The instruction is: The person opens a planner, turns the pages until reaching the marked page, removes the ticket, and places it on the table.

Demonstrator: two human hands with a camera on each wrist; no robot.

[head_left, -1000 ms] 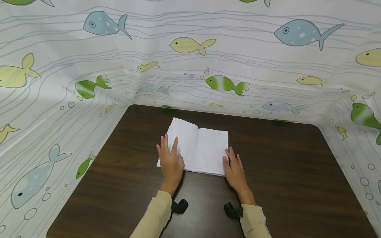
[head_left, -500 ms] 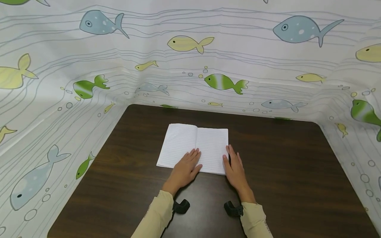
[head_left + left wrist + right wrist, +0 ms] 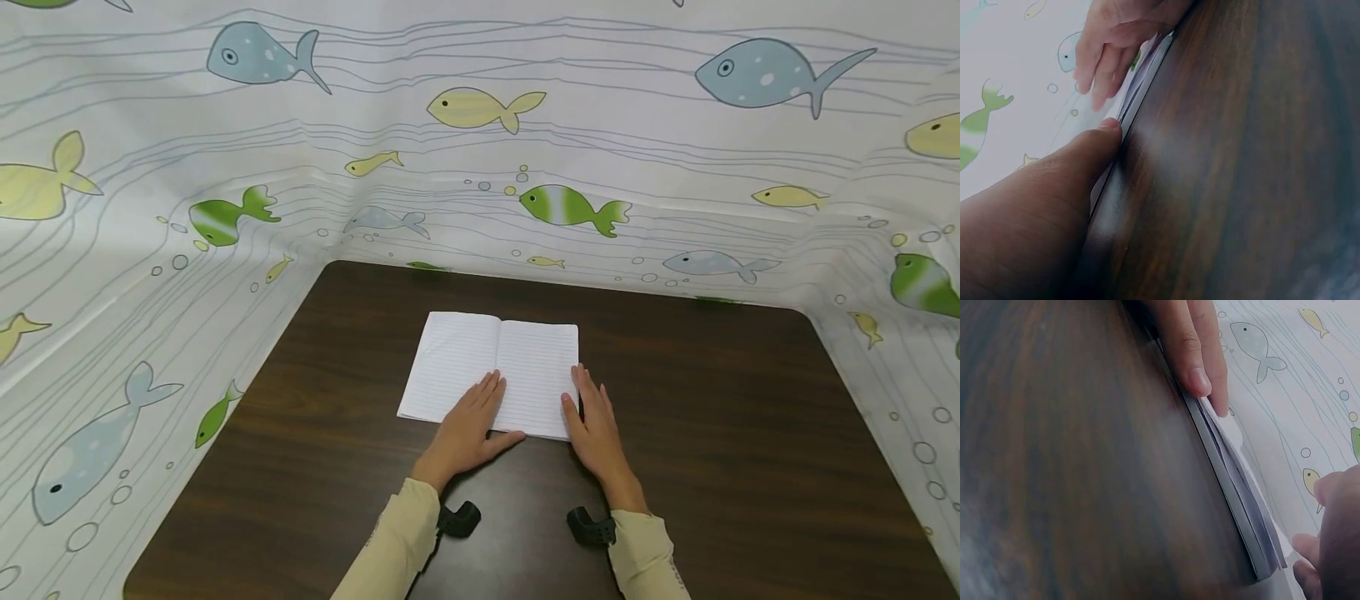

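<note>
Two bare hands on one ruled notebook [image 3: 483, 346], spread at the middle of a dark wood-grain table [image 3: 727, 442]. Head view: left hand [image 3: 463, 435] lies over the near part of the left page, fingers straight and together, tips at the gutter, thumb stretched right along the near edge. Right hand [image 3: 597, 429] at the right edge, near corner; fingers extended along that edge, thumb over the page margin, not curled round anything. Tan sleeves [image 3: 401, 533], black wrist-worn devices [image 3: 459, 520] on the inner side of both wrists. White fish-print sheet [image 3: 660, 158] at far, left and right sides. Left wrist view: left thumb extended along the notebook's near edge; right hand beyond, fingers loosely straight, contact with paper can't tell. Right wrist view: page edges slightly fanned, left thumb at the near edge, right hand by the right near corner, fingers partly cut off.
</note>
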